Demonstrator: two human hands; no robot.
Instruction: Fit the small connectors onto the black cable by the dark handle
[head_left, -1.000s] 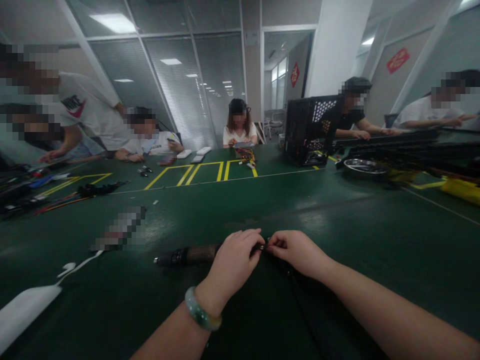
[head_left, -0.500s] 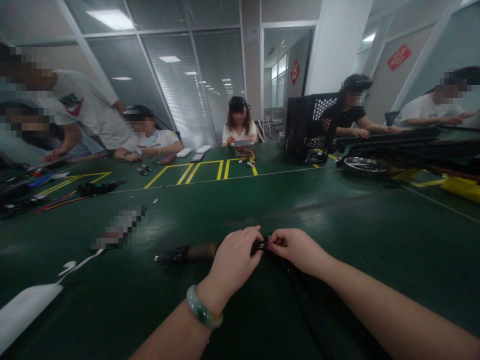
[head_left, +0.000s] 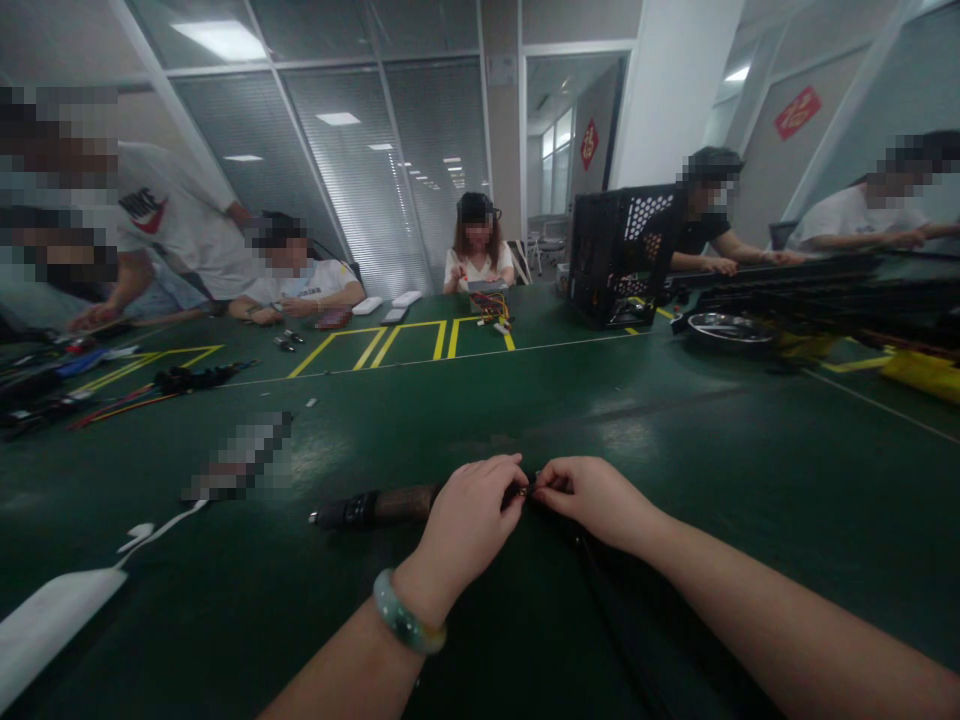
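Note:
My left hand is curled over the right end of a dark rod-shaped tool that lies on the green table. A green bangle sits on that wrist. My right hand pinches a small part right against the left fingertips, at the tool's tip. Both hands are closed and touch each other. A thin black cable runs from the pinch point back toward me. The small part itself is too tiny to make out.
A white flat object with a cord lies at the near left. Coloured wires lie at the far left. A black perforated case and a metal bowl stand at the far right. Several people sit around the table.
My hands stay almost still, with only slight finger shifts at the tool's tip. People in the background have moved a little.

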